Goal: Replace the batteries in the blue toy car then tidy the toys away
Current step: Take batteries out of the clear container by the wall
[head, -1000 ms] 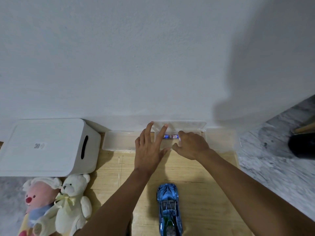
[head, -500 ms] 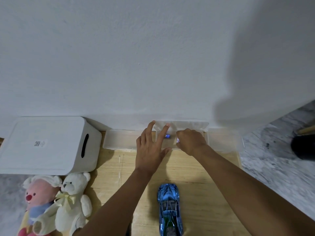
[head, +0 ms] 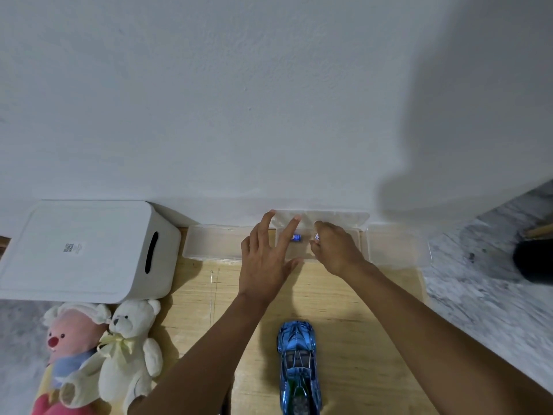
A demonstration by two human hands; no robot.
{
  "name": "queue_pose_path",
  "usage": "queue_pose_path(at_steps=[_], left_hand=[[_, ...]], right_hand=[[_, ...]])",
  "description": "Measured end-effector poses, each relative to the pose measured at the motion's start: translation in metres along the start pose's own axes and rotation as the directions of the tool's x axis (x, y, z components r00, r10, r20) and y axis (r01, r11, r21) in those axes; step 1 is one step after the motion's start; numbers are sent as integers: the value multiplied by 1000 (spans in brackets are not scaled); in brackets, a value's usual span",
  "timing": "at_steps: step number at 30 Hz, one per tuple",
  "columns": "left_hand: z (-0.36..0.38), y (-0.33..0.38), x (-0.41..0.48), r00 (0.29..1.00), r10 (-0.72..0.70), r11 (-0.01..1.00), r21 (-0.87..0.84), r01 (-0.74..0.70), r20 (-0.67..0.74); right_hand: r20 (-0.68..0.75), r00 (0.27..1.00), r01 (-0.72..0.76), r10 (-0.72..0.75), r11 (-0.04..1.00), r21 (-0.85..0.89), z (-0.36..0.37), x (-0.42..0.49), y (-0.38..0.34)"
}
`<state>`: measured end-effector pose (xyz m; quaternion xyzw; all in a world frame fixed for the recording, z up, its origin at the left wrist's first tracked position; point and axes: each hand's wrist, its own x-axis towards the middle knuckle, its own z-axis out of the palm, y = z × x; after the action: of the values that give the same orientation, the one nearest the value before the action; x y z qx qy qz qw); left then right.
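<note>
Against the white wall [head: 239, 100], the left hand [head: 266, 259] lies spread on a clear plastic case [head: 353, 235] while the right hand [head: 336, 250] pinches a small battery [head: 316, 236] inside.

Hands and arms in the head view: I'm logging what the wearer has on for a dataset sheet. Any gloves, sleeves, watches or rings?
Both the left hand and the right hand are bare, with no gloves. Both forearms are uncovered as far as the frame shows, so no sleeves are visible. No watch, bracelet or ring can be seen on either wrist or on the visible fingers.
</note>
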<state>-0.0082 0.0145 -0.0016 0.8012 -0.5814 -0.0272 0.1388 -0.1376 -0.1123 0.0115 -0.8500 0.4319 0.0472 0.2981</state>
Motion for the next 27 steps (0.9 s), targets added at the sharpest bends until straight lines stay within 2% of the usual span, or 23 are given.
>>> queue_pose_path(at_steps=[4,8,10,14,18,22,27], left_hand=[[-1,0,1,1000,9,1000,16,-9,-2],[3,-1,1,1000,11,999,33,-11,-20],[4,-2,0,1000,2,999,39,-1,-22],[3,-2,1,999,15,999,33,-14,-29],[4,-2,1,999,12,1000,10,-11,-44],[5,-1,0,998,15,1000,-18,-16,-55],[3,-2,-1,999,18,999,-41,-19,-46]], right_hand=[[18,1000,-1,-2,986,168,11,-2,-2],[-15,1000,17,-15,983,184,13,0,-2],[-33,997,75,-70,980,186,13,-1,1],[-56,984,173,-169,981,92,11,-2,17],[-7,986,167,-167,985,49,-1,1,16],[119,973,215,-199,966,-145,-7,7,6],[104,978,205,-183,941,-270,-1,16,1]])
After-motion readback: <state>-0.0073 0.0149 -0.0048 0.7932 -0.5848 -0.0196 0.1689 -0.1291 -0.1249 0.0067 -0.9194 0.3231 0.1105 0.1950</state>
